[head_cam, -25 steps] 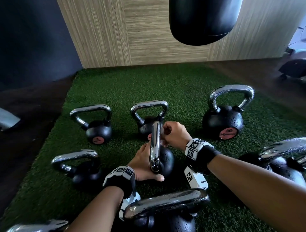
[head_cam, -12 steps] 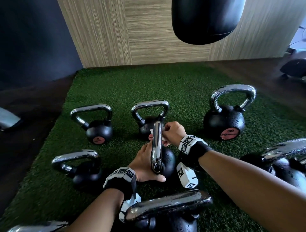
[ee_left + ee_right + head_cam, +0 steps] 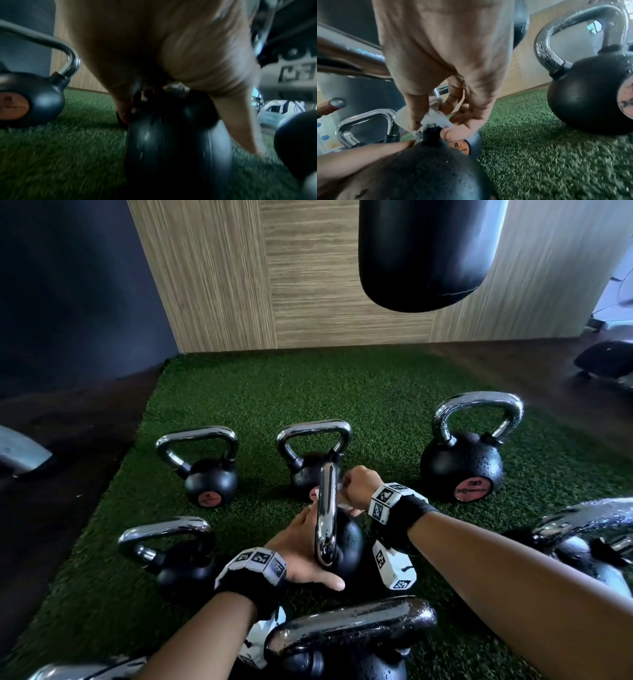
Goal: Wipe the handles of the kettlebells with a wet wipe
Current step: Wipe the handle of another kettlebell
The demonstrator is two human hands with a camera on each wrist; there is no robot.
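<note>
Right hand [image 3: 356,487] had the wet wipe [image 3: 435,121] pinched around the centre kettlebell's handle [image 3: 328,508] at its far end; left hand [image 3: 301,549] rested flat-fingered on the ball.

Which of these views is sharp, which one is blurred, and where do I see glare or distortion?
Head view: sharp, with glare streaks on the chrome handle and wall lines bent by the wide lens. Left wrist view: dim and smeared, the left hand and turf blurred. Right wrist view: brighter, wet wipe fairly clear, turf blurred at the edge.
</note>
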